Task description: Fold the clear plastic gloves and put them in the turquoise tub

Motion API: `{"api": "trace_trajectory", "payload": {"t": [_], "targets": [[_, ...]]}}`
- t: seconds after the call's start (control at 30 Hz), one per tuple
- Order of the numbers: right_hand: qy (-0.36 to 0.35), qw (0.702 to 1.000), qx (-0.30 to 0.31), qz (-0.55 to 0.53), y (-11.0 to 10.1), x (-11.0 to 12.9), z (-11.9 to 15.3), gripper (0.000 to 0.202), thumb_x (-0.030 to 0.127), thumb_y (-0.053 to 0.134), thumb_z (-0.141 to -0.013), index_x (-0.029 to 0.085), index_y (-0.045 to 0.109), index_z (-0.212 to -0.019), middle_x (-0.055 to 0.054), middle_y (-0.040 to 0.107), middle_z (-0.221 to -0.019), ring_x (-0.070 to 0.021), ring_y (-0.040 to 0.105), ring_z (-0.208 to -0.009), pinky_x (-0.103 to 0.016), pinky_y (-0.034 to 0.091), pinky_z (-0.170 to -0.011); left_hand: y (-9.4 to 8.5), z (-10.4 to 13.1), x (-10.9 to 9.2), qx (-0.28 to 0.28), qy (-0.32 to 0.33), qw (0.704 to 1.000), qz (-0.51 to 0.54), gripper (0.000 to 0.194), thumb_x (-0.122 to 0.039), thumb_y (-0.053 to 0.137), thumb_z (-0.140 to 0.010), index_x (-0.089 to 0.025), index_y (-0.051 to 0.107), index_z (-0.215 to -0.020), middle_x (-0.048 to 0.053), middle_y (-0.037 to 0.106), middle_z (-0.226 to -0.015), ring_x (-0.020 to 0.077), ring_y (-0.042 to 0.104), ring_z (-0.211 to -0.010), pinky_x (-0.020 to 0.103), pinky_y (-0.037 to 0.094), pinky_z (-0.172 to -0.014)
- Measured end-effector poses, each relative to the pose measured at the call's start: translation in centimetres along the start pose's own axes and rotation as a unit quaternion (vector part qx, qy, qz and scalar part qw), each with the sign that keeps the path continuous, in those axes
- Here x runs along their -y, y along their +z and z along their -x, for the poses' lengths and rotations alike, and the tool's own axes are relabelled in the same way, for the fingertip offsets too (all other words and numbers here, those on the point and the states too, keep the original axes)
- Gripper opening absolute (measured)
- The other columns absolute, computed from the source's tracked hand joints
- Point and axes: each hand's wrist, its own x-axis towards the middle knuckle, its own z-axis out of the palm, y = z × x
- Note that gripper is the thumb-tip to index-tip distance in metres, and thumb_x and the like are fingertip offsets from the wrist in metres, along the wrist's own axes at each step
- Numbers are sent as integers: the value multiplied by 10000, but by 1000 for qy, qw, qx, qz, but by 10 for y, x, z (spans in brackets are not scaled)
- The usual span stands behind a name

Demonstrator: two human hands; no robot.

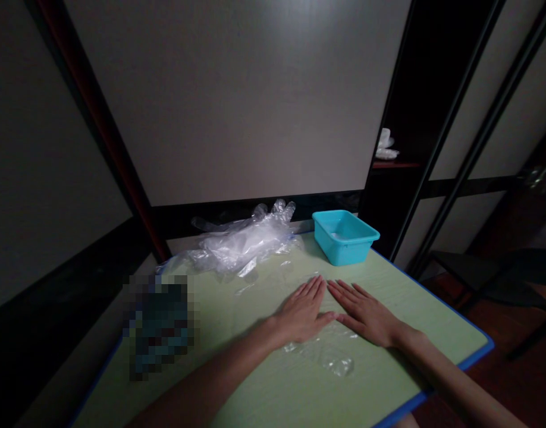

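Observation:
Both hands lie flat, palms down, near the middle of the table. Under and around them is a thin clear plastic glove [338, 361], spread on the tabletop and partly hidden by the hands. My left hand [303, 310] presses on it with its fingers stretched out and thumb pointing right. Beside it, my right hand [364, 312] rests with fingers extended toward the upper left, its thumb tip close to the left thumb. A loose pile of clear disposable gloves [244, 241] sits at the table's back edge.
A turquoise plastic basin [347, 246] stands at the back right of the pale green table [273, 392], which has a blue rim. At the left is a blurred-out item [161, 327]. Wardrobe panels [246, 107] rise behind; a dark chair [491, 273] stands at right.

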Motion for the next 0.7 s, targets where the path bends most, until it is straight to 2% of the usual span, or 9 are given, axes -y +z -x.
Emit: {"api": "trace_trajectory", "payload": {"t": [0.13,0.27,0.37,0.47,0.7], "targets": [[2,1000,3,-9,-3,2,1,597,514,226,-866,231,55,-1363,-28,116,-1411,-219,124,-1284,-454,173,-1027,-11,25,21,20,-25,999,-5,697,-546,127,-857,-50,106,-1346,124,90,-1413,180,46,-1296,305,110,-1044],[6,1000,7,-13,-5,2,2,601,514,224,-867,230,42,-1363,-28,110,-1412,-218,120,-1285,-453,168,-1029,-15,56,47,14,-45,999,-17,675,-541,165,-859,-84,97,-1352,109,100,-1413,170,79,-1295,304,133,-1039],[3,1000,13,-12,-5,2,1,600,512,221,-868,230,27,-1362,-22,86,-1414,-218,101,-1287,-452,160,-1031,-16,72,59,2,-58,998,-31,674,-544,187,-856,-91,116,-1350,108,107,-1413,171,91,-1294,300,127,-1040],[-5,1000,24,-10,-6,0,0,603,512,221,-869,227,23,-1362,-20,66,-1415,-217,84,-1289,-451,149,-1034,-18,78,61,1,-64,997,-40,694,-560,200,-846,-81,144,-1345,115,115,-1410,177,96,-1294,304,131,-1040],[-26,999,36,-31,-11,-16,-4,599,506,261,-865,228,70,-1360,-36,56,-1417,-221,75,-1286,-444,143,-1037,-19,76,50,-13,-76,996,-55,718,-584,231,-825,-81,187,-1335,124,146,-1402,188,116,-1290,323,151,-1038]]}}
